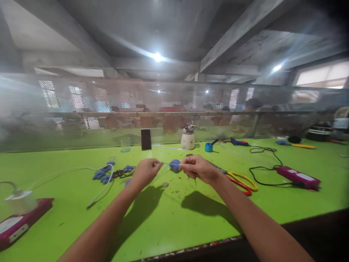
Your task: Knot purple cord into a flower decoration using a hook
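Observation:
Between my hands, above the green tabletop, is a small blue-purple yarn piece (175, 165), roundish and bundled. My right hand (198, 168) is closed in a pinch on its right side. A thin dark pointed thing (195, 182) juts out below those fingers; its kind is unclear. My left hand (147, 171) pinches a thin strand (165, 163) running to the yarn piece. Just beyond my right wrist lie scissors (240, 182) with red and yellow handles. Several similar blue yarn pieces (105, 174) rest left of my left hand.
A white cable (105, 185) runs to a plugged-in adapter and a magenta power strip (29, 218) on the left. Another magenta strip (298, 177) lies right. Behind stand a phone (146, 139), a pale jar (188, 139) and a blue pot (208, 147), before a mesh screen (163, 98).

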The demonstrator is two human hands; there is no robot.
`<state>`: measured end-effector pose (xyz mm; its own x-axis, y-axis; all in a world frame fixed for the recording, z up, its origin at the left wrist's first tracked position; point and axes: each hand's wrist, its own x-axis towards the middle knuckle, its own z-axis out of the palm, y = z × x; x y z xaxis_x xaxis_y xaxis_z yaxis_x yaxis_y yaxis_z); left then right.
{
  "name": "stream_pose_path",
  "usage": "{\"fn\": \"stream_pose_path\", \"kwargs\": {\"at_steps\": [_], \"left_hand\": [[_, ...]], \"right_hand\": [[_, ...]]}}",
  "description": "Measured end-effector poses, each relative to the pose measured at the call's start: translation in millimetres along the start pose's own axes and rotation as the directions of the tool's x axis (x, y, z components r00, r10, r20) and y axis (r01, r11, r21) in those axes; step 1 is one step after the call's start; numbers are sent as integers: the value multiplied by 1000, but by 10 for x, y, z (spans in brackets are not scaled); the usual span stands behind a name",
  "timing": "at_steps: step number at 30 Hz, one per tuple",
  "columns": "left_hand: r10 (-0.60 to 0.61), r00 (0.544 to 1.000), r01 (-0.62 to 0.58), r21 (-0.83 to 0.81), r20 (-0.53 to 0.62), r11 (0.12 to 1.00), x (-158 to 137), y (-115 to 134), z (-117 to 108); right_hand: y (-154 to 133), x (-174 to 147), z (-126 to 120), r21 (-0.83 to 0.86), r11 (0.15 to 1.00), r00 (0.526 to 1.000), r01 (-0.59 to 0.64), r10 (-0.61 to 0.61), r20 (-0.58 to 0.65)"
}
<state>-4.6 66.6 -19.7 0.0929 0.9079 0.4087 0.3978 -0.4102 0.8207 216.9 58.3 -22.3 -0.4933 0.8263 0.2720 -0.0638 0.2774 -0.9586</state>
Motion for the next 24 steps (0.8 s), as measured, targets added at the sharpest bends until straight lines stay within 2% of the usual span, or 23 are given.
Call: {"fn": "stream_pose_path", "kwargs": {"at_steps": [1, 3, 5, 7, 10, 13, 15, 21, 24], "left_hand": [[-16, 1000, 16, 15, 26, 1000, -1, -7, 13], [-117, 980, 124, -32, 160, 992, -26, 25, 18], [-113, 945, 206, -289, 306, 935, -70, 95, 2], [-67, 922, 289, -565, 381, 773, -112, 164, -18], [4, 914, 340, -774, 405, 534, -149, 220, -27], [-12, 936, 322, -842, 351, 433, -167, 227, -11], [-20, 943, 307, -840, 333, 447, -177, 226, 7], [-88, 928, 330, -692, 361, 641, -182, 185, 77], [-108, 917, 354, -655, 385, 668, -163, 142, 85]], "right_hand": [[-5, 1, -17, 32, 999, 1000, -3, 4, -14], [-5, 10, -50, 90, 996, 999, -12, 16, -46], [2, 24, -67, 119, 993, 997, -27, 36, -73], [12, 40, -56, 121, 992, 994, -45, 56, -92], [35, 59, -1, 97, 993, 995, -62, 69, -73], [67, 70, 62, 52, 997, 997, -56, 58, -42], [82, 70, 92, 25, 998, 998, -59, 60, -34], [14, 26, 171, -91, 992, 996, -86, 83, -31], [-24, 2, 209, -146, 985, 996, -93, 94, -2]]}}
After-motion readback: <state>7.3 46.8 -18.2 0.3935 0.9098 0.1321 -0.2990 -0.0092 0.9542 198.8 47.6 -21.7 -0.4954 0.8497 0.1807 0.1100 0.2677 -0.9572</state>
